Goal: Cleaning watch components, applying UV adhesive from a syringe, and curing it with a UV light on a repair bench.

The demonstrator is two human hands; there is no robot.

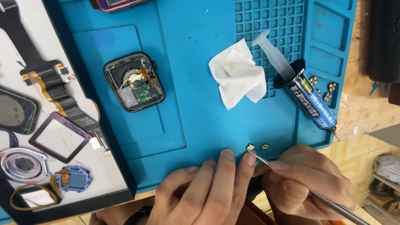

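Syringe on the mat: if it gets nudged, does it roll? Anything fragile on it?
The syringe has a round barrel, so it could roll, though its black flange probably stops it within a part-turn. The plunger is drawn far out and looks like thin plastic, so likely to flex if pushed sideways. The needle tip overhangs the mat edge and may bend or snag.

A small electronics repair workshop: a blue silicone work mat (200, 104) with moulded parts compartments covers the desk. On the mat's left half lies an opened smartwatch (134, 81); beside its left edge, a parts diagram sheet (54, 121); at its right, an adhesive syringe (298, 85).
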